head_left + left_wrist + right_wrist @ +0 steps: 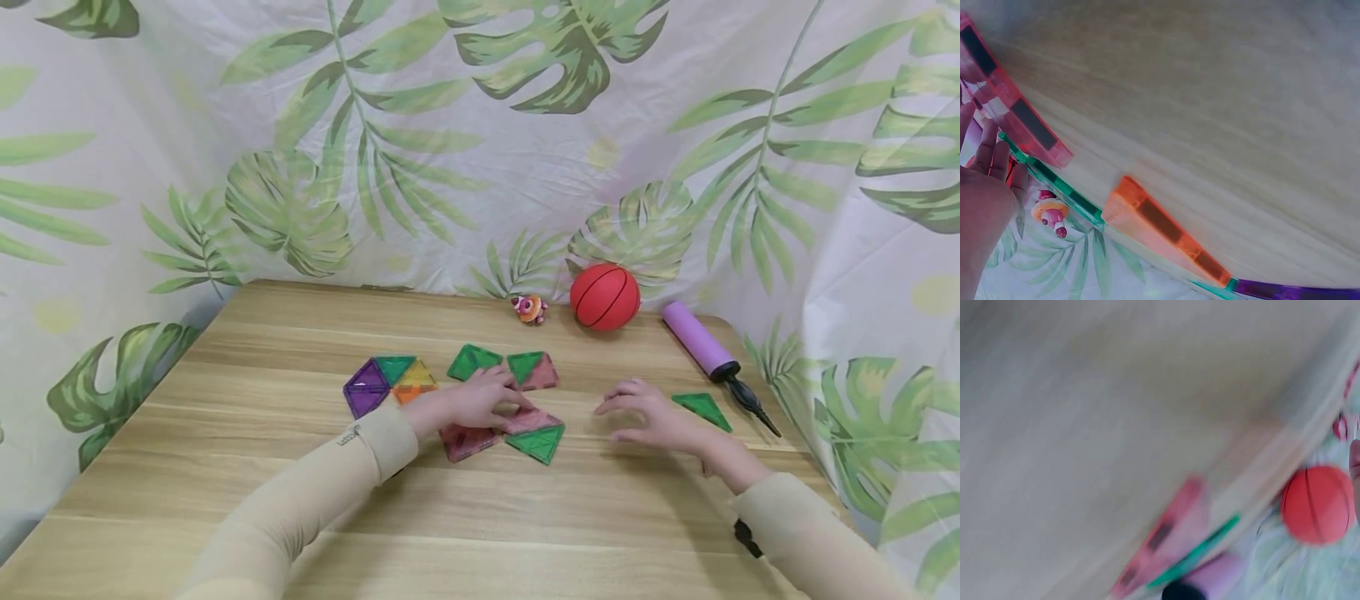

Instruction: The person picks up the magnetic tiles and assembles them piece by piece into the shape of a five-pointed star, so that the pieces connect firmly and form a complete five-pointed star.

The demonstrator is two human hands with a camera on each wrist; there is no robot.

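Observation:
My left hand (483, 400) reaches over a group of translucent magnetic tiles, its fingers touching a pink triangular tile (534, 421). A green triangular tile (538, 443) adjoins that piece, and a red tile (467, 442) lies under the wrist. In the left wrist view the fingers look loosely extended, beside a pink tile (1019, 106). To the right, my right hand (641, 412) hovers above the table with fingers spread and slightly bent, holding nothing. Beyond its wrist lies a green triangular tile (703, 411); the right wrist view shows a pink tile (1166, 540) there too.
Purple (366, 387), teal and orange tiles are joined at the left. Behind the left hand lie green tiles (474, 361) and a green-and-pink pair. Along the back are a small figurine (530, 308), a red ball (604, 297) and a purple hand pump (697, 337).

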